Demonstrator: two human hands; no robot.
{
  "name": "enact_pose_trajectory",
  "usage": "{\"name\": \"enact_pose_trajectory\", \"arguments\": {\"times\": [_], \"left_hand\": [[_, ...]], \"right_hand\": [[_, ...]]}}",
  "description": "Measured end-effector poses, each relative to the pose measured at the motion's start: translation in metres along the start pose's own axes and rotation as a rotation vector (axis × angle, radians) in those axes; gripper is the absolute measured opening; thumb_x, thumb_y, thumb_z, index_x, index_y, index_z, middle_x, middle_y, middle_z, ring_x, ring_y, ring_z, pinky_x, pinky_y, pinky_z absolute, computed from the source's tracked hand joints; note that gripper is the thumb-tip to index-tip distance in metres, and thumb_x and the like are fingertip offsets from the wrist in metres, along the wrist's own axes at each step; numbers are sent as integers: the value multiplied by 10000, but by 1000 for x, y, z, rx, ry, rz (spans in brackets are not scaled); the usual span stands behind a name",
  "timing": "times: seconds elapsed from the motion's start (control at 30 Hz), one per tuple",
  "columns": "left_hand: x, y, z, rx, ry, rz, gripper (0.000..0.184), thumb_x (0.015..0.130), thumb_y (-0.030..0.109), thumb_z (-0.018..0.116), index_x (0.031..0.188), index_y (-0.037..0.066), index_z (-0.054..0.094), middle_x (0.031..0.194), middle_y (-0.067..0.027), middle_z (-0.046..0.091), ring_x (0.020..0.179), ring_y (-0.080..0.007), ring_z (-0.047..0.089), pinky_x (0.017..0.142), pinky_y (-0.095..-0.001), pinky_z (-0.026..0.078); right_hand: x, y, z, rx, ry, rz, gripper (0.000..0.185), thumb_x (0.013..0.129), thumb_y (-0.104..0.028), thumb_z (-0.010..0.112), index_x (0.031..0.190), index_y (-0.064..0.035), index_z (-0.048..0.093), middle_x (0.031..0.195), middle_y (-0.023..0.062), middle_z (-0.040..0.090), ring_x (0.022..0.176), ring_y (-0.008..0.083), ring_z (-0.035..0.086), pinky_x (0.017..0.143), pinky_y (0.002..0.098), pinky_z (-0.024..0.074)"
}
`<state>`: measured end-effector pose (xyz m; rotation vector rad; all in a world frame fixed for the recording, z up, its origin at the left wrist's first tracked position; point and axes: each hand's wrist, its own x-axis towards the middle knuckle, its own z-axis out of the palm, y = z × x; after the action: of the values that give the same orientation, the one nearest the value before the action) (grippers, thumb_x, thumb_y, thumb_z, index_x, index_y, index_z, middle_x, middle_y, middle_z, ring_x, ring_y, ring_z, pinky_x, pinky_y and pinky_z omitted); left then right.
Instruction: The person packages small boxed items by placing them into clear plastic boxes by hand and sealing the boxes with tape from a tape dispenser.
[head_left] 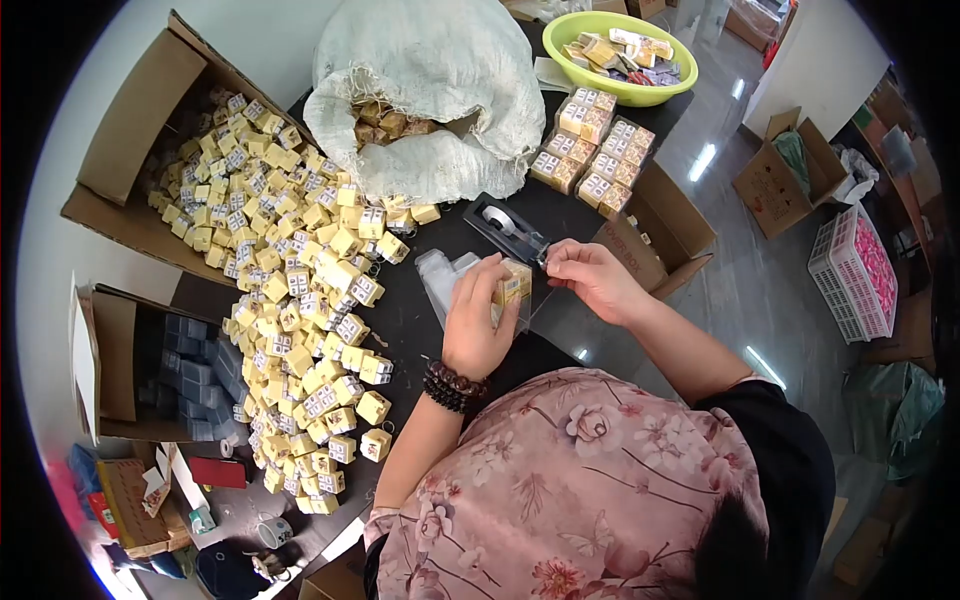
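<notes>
My left hand (476, 318) is closed around a small yellow printed box (514, 292) in clear plastic wrap, resting on the dark table. Thumb and fingertips of my right hand (592, 280) are pinched at the end of a black tape dispenser (506, 228); a piece of tape between them is too small to make out for certain. Flat clear plastic bags (438, 282) lie just left of my left hand. A large pile of little yellow boxes (290, 300) covers the table on the left.
Behind the dispenser stands a white woven sack (430, 80) holding brownish pieces. Wrapped blocks of boxes (606, 165) are stacked at the back right, near a green basin (560, 60). An open carton (670, 225) is beside the table's right edge; another carton (135, 140) spills the yellow boxes.
</notes>
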<state>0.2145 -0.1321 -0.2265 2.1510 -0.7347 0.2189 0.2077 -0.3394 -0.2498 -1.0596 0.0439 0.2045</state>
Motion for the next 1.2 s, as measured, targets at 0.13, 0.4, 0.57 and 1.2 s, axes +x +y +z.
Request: {"name": "enact_pose_trajectory", "arguments": {"times": [0.13, 0.4, 0.57, 1.2], "left_hand": [[0, 21, -9, 184, -7, 162, 361, 763, 0, 673, 1099, 62, 556, 1265, -139, 549, 1025, -357, 548, 864, -386, 477], [-13, 16, 1, -68, 33, 80, 387, 808, 10, 667, 1159, 68, 515, 1277, -125, 534, 1000, -260, 580, 795, -346, 525], [-15, -2, 22, -653, -11, -307, 403, 839, 60, 660, 1200, 49, 480, 1198, -167, 555, 945, -237, 612, 798, -331, 501], [14, -73, 67, -349, -395, -500, 570, 847, 183, 592, 1400, 159, 458, 1063, -169, 570, 903, -263, 601, 819, -332, 490]], "right_hand": [[-5, -10, 13, -42, -66, 187, 128, 885, -188, 662, 847, -66, 653, 842, -10, 630, 813, 74, 564, 733, 241, 435], [-13, 5, 15, -400, 42, 84, 276, 857, -274, 721, 768, -41, 603, 797, 8, 608, 709, 86, 531, 623, 250, 424], [-4, 13, 3, -837, 1, -411, 278, 853, -239, 723, 789, -17, 568, 748, 37, 471, 658, 130, 477, 595, 271, 423], [55, 59, -81, -440, 83, 142, 94, 811, -80, 661, 847, 6, 658, 865, 37, 646, 805, 102, 566, 711, 243, 441]]}}
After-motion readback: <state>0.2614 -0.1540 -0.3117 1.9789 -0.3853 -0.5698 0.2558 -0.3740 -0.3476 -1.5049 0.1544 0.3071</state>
